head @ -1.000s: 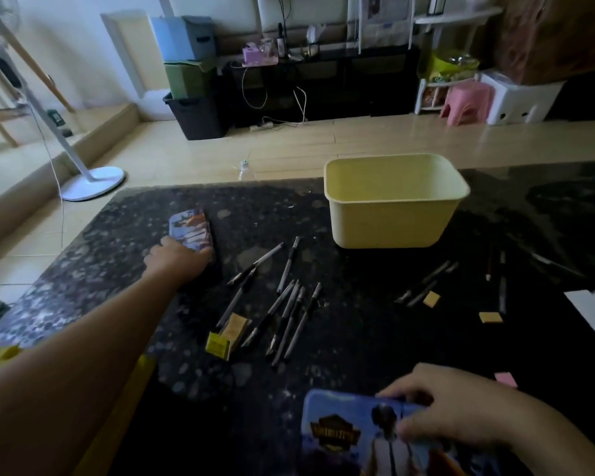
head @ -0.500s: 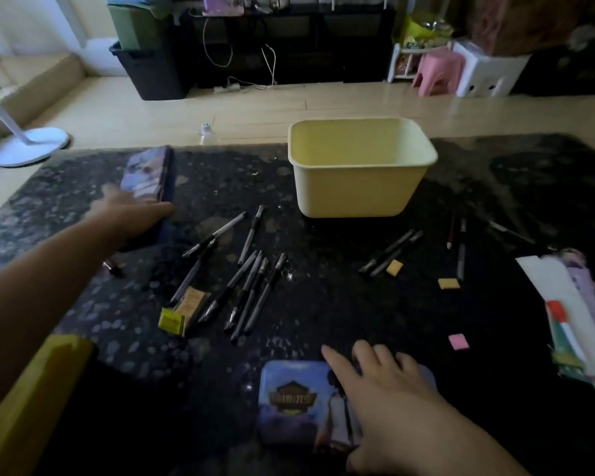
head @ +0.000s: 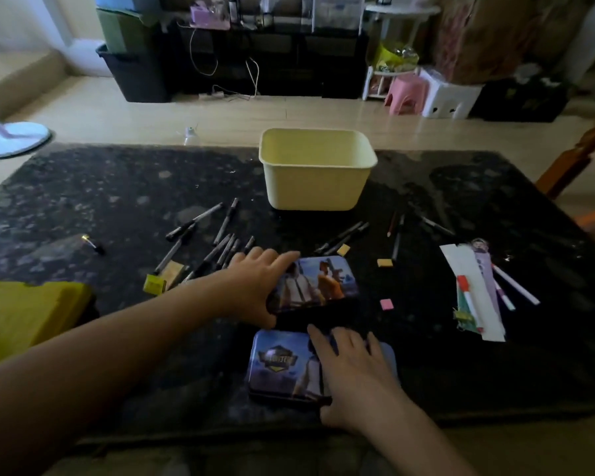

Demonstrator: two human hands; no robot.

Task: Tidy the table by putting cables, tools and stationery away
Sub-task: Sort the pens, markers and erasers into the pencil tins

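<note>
My left hand (head: pixel 255 286) grips the left end of a picture-printed tin (head: pixel 323 283) in the middle of the black stone table (head: pixel 117 187), fingers along its far edge and thumb at its near corner. Just in front of it lies a blue printed tin (head: pixel 279 362), and my right hand (head: pixel 354 369) rests flat on its right half with fingers straight. Several black pens (head: pixel 217 242) lie scattered to the left of my left hand. A few more pens (head: pixel 344 237) lie below the empty yellow tub (head: pixel 316 170).
Small yellow (head: pixel 384 262) and pink (head: pixel 386 304) pieces lie right of the tins. Paper strips with markers (head: pixel 478 293) sit at the right. A yellow object (head: pixel 24 317) covers the near left corner. A small capped item (head: pixel 95 244) lies far left.
My left hand has brought the picture tin from the far left of the table to the centre, next to the blue tin. My right hand stays on the blue tin.
</note>
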